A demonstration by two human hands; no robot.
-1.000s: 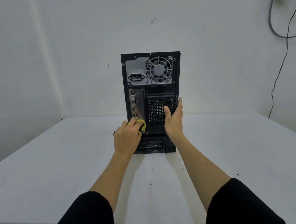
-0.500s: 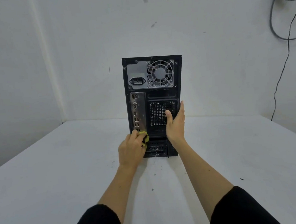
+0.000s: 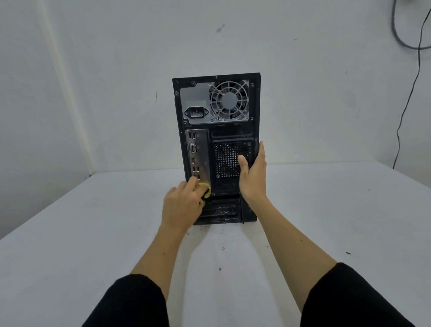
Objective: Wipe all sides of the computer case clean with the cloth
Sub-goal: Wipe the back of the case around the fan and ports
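A black computer case (image 3: pixel 219 127) stands upright on the white table (image 3: pixel 87 249), its rear panel with fan, power socket and ports facing me. My left hand (image 3: pixel 183 206) grips a small yellow cloth (image 3: pixel 205 189) and presses it against the lower left of the rear panel, just below the port plate. Most of the cloth is hidden under my fingers. My right hand (image 3: pixel 252 176) lies with straight fingers along the case's right edge, thumb on the perforated vent.
White walls close in behind and to the left of the table. Grey and black cables (image 3: pixel 414 29) hang down the wall at the upper right. Small dark specks dot the tabletop in front of the case.
My left hand with the cloth has shifted slightly on the lower rear panel. The right hand keeps its place on the case's right edge. The camera view has tilted a little.
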